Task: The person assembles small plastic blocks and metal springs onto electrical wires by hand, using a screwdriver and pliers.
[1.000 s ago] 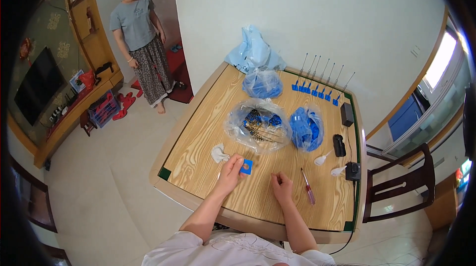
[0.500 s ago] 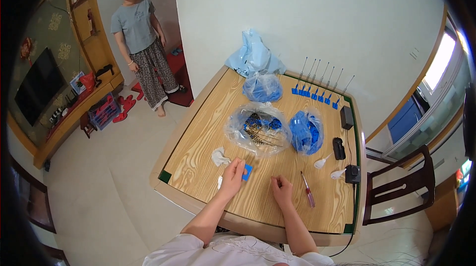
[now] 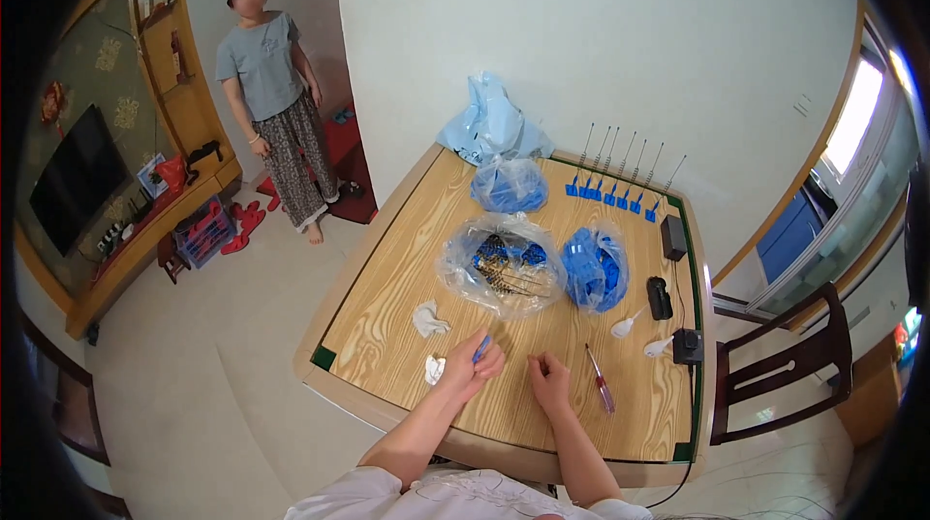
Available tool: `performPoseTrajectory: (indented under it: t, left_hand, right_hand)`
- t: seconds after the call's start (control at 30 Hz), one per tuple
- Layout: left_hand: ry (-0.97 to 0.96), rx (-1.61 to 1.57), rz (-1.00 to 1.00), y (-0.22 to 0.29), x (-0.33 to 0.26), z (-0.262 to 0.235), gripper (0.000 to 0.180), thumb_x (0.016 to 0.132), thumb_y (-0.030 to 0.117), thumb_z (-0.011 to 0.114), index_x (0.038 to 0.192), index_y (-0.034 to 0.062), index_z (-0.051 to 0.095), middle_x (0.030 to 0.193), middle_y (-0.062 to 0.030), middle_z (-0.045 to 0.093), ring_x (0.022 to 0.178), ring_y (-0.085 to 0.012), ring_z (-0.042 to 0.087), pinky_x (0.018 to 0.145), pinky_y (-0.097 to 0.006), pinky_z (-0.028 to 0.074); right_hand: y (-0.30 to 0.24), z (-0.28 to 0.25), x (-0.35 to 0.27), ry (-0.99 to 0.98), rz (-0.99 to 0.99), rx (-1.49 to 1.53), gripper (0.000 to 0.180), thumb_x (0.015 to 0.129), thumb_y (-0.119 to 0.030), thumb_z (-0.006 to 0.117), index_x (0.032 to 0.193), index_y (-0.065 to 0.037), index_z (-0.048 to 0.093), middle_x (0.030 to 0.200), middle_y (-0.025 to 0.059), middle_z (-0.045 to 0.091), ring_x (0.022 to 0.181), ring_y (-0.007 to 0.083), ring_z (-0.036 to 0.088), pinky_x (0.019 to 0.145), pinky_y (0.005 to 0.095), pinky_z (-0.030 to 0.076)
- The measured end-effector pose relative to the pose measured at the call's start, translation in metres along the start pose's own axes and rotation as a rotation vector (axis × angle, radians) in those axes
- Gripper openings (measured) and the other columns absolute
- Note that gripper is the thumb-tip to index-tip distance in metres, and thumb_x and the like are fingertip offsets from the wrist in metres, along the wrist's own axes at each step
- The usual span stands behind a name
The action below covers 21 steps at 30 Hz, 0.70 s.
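Seen from the open, clear plastic bag of dark coiled metal parts (image 3: 460,266) on the wood-grained bench (image 3: 387,302), the person's left hand (image 3: 472,370) is on the near side, closed around a small, flat, bright blue plate (image 3: 481,348). The plate is pinched at the thumb side of that hand, its upper part poking out beyond the fingers and the rest hidden. The right hand (image 3: 549,379) is also on the bag's near side, a little rightward, fingers curled narrow; whether it grips something small cannot be told. A screwdriver with a translucent reddish handle (image 3: 604,394) lies near and to the right of the bag. Compared with a second ago, the left hand has rolled over: the plate, which then showed its broad face and round hole, now appears as a narrow strip, while the right hand keeps much the same curled pose.
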<state>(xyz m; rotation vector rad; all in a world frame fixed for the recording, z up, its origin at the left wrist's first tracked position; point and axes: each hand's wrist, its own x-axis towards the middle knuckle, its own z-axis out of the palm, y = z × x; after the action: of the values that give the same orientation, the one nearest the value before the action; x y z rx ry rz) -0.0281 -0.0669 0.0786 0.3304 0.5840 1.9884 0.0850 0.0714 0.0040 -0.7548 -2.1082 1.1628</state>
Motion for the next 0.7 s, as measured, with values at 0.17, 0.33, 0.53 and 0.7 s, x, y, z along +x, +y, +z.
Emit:
performPoseTrajectory:
  t: [0.17, 0.33, 0.53, 0.7]
  left_hand:
    - [0.001, -0.075, -0.009, -0.002, 0.001, 0.000, 0.042, 0.096, 0.033, 0.038, 0.060, 0.0128, 0.033, 0.046, 0.0025, 0.027, 0.044, -0.0099, 0.027, 0.043, -0.023, 0.022]
    - [-0.063, -0.119, -0.051, -0.002, 0.002, -0.001, 0.040, 0.096, 0.033, 0.038, 0.061, 0.0129, 0.034, 0.047, 0.0026, 0.028, 0.044, -0.0098, 0.027, 0.044, -0.023, 0.022]
    - [-0.077, -0.033, -0.050, -0.002, -0.002, 0.005, 0.038, 0.096, 0.034, 0.037, 0.063, 0.0137, 0.035, 0.046, 0.0030, 0.027, 0.045, -0.0101, 0.028, 0.046, -0.024, 0.024]
    - [-0.059, 0.132, -0.039, -0.005, -0.003, 0.007, 0.036, 0.096, 0.033, 0.036, 0.065, 0.0135, 0.036, 0.045, 0.0029, 0.027, 0.045, -0.0103, 0.028, 0.048, -0.025, 0.024]
  right_hand:
    - [-0.006, -0.001, -0.002, 0.009, -0.005, 0.011, 0.027, 0.083, -0.015, 0.063, 0.067, 0.002, 0.048, 0.052, 0.0047, 0.041, 0.051, 0.0086, 0.036, 0.045, 0.0278, 0.033]
    - [0.005, 0.001, 0.000, 0.026, -0.022, 0.007, 0.023, 0.082, -0.018, 0.064, 0.072, 0.001, 0.057, 0.051, 0.0082, 0.048, 0.047, 0.0110, 0.042, 0.046, 0.0289, 0.037]
    - [0.006, 0.004, 0.001, 0.022, -0.008, 0.012, 0.024, 0.082, -0.013, 0.064, 0.068, 0.002, 0.051, 0.051, 0.0031, 0.043, 0.050, 0.0067, 0.037, 0.045, 0.0258, 0.034]
    - [0.008, 0.002, 0.000, 0.018, 0.003, 0.018, 0.023, 0.082, -0.018, 0.064, 0.072, 0.001, 0.057, 0.051, 0.0081, 0.047, 0.047, 0.0112, 0.042, 0.045, 0.0286, 0.036]
